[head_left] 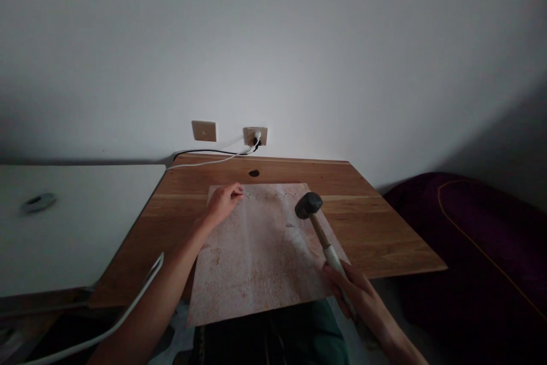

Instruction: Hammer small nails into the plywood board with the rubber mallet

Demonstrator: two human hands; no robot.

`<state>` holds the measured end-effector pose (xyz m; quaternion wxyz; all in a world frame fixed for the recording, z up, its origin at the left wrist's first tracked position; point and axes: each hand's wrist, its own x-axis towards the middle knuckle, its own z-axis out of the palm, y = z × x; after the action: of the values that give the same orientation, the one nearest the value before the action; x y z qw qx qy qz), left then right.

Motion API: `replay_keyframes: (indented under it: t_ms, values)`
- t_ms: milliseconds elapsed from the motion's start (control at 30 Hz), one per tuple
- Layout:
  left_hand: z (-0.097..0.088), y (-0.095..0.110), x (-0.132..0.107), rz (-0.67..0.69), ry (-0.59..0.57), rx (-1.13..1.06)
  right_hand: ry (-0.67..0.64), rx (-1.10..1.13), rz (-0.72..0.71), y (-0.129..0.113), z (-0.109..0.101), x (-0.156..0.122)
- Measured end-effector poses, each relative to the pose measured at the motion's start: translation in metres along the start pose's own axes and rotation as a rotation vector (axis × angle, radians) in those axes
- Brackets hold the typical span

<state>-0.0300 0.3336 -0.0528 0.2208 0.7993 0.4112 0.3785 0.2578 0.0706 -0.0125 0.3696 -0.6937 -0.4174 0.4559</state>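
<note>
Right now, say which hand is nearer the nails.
Left: left hand at the left end of the nails; right hand by the board's near right corner, gripping a mallet.

A mottled, pinkish-brown board (252, 262) lies flat on the tabletop (384, 234), its near edge jutting past the front. Along the board's far edge runs a row of thin nails (267, 195), some visibly slanted. A few small, dark pieces, too small to make out, lie right of the board's middle. Over its right side, a dark-headed hammer (320, 232) slants, its wooden handle white-gripped.
</note>
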Motion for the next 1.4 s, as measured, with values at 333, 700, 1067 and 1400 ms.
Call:
replay_keyframes:
  t_ms: [333,700,1067,1400]
  values:
    - [0.003,-0.006,-0.002,0.007,0.020,0.030,-0.172,-0.025,-0.191,-0.059,0.038,0.047]
    - [0.003,-0.008,-0.003,0.002,0.039,0.088,-0.240,0.060,-0.198,-0.080,0.091,0.070]
    - [0.003,-0.005,-0.006,-0.041,0.047,0.175,-0.294,-0.031,-0.228,-0.070,0.102,0.075]
    - [0.003,-0.004,-0.006,-0.053,0.062,0.192,-0.267,-0.142,-0.255,-0.060,0.106,0.081]
